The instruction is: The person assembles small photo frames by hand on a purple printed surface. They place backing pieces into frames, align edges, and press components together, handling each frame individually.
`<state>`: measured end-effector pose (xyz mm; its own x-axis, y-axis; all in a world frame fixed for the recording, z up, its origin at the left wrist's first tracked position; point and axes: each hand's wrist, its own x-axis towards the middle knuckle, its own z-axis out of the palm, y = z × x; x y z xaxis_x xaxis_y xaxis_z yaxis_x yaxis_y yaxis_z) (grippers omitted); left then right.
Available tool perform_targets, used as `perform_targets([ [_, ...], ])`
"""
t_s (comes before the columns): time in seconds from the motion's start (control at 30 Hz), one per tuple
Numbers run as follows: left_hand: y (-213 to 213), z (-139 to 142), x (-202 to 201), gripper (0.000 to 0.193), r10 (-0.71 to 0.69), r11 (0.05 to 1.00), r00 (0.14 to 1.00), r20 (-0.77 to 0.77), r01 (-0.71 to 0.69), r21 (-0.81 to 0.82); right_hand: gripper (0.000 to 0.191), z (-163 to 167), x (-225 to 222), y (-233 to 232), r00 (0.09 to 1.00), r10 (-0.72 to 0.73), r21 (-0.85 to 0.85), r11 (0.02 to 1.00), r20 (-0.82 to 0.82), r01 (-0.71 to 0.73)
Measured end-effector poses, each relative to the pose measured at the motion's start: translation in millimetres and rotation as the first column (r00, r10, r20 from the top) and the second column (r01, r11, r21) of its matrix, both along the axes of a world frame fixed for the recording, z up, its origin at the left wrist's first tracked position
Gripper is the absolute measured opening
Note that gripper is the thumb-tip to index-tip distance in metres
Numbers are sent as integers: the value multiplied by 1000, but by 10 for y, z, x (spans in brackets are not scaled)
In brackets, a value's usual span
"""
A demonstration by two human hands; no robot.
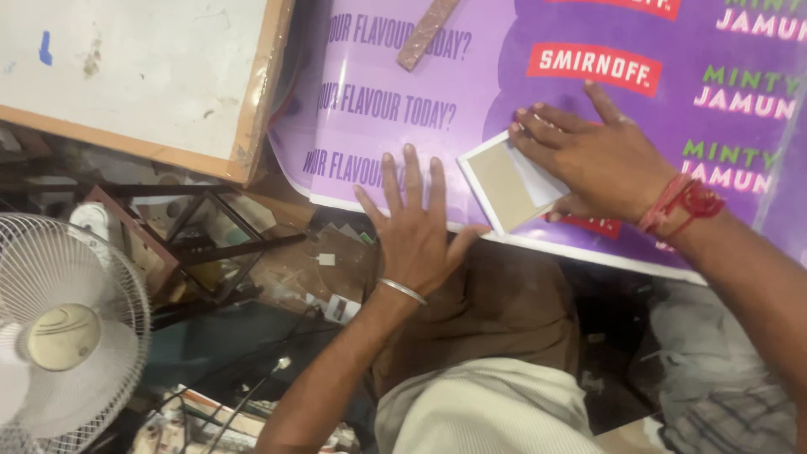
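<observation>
Left hand (414, 220) lay flat, fingers spread, holding nothing, on the purple poster's (504, 126) near edge. Small framed card (507, 185) lay just beside it at 2 o'clock, long axis toward 1 o'clock. Right hand (598, 155), nearer, pressed the card, fingers extended, not gripping.

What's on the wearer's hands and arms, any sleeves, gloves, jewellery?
Both forearms are bare: no sleeves, no gloves. The left hand has a thin silver metal bangle at the wrist. The right hand has a bundle of red thread wound round its wrist. No rings visible.
</observation>
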<state>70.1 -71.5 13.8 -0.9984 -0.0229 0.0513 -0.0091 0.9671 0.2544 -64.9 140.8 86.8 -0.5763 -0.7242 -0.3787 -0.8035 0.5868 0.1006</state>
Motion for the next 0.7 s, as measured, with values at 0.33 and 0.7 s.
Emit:
perform_targets([
  [0.33,389,-257,-267,102,3,996,985,-171,12,85,122,-77,-32,55,996,-11,-206,978,89,29],
  [0.7,584,-99,-410,105,-76,995,993,-94,70,-64,125,-756,458,202,967,-137,-797,547,214,254],
])
